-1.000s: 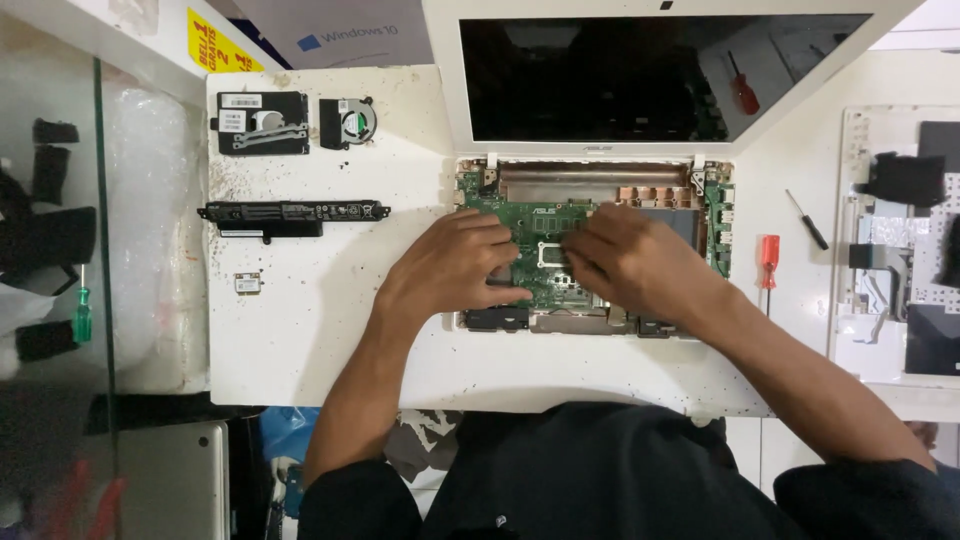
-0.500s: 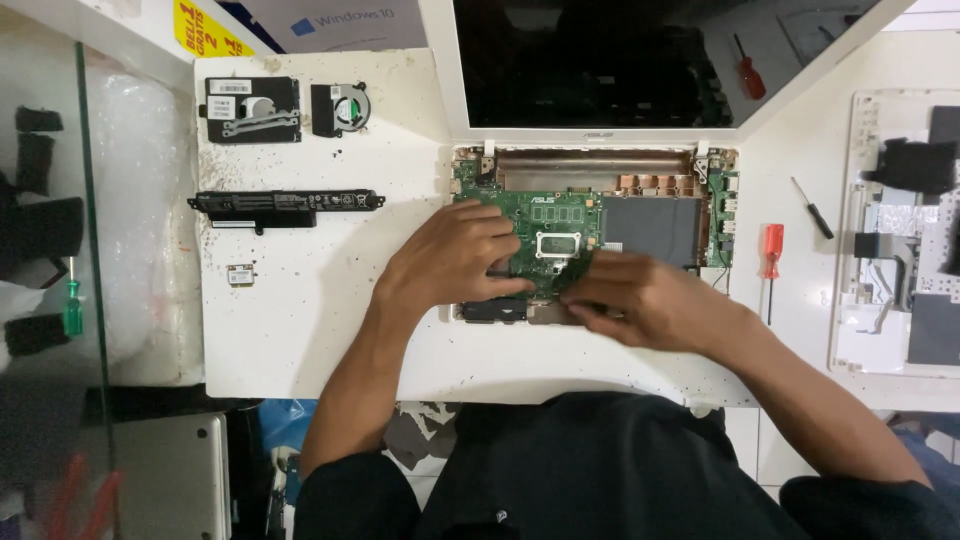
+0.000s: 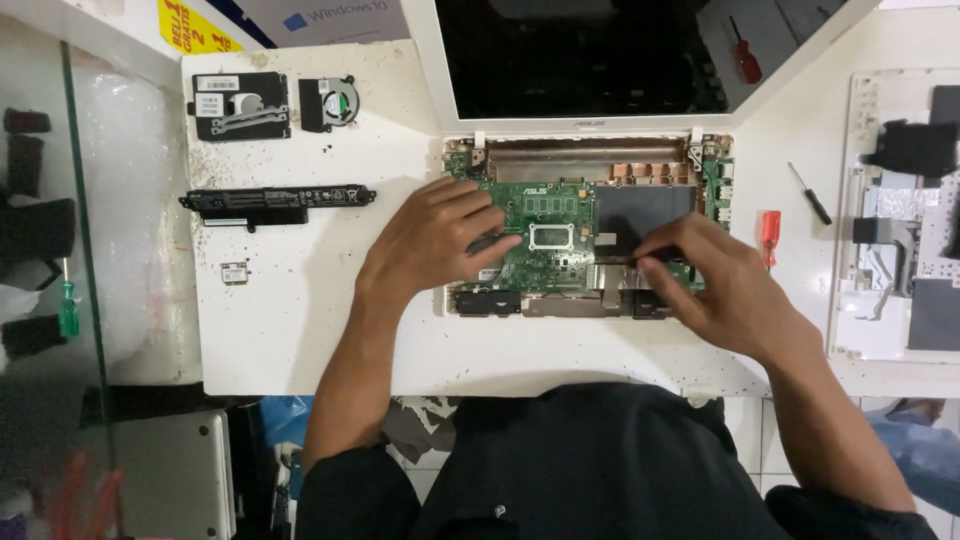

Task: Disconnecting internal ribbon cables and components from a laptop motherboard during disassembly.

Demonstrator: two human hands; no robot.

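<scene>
The left hand is laid flat on the green board, fingers spread loosely, nothing held. The right hand is pinched narrowly on a thin dark strip at the board's right edge, just below a matte black panel. The board is seated in the opened white laptop, whose dark glossy screen is folded back above it. To the left, on the speckled white table, a long black battery with a pale label is seen, with a small square card below it. Above lie 1 black drive bracket bearing white stickers and 1 fan. A yellow sign is tucked at the top-left corner. To the right, 2 screwdrivers, 1 red and 1 black, rest apart.
</scene>
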